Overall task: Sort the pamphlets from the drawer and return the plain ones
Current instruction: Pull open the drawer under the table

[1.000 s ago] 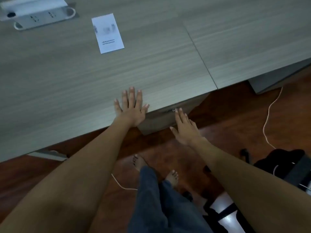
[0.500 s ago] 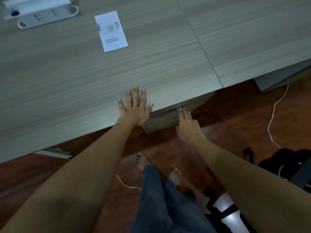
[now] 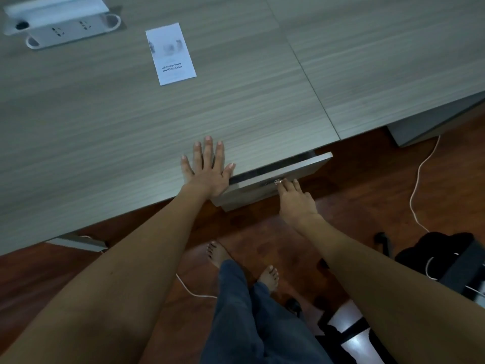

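Drawer: grey wood-grain drawer front [image 3: 273,183] under desk edge, open a crack, long axis left-right.
Right hand [image 3: 295,203]: I have fingertips pinched on small metal pull [image 3: 278,182]; nearer hand.
Left hand [image 3: 207,168]: flat, fingers spread on grey laminate desk [image 3: 105,127].
Pamphlet: white printed pamphlet [image 3: 170,53] lies far up the desk.
Pull direction: I judge toward me.

We see a power socket unit [image 3: 63,26] set into the far left of the wood-grain desk [image 3: 105,132], a white cable [image 3: 420,179] trailing over the reddish floor [image 3: 354,206] at right, and a black bag [image 3: 443,253] beside it.
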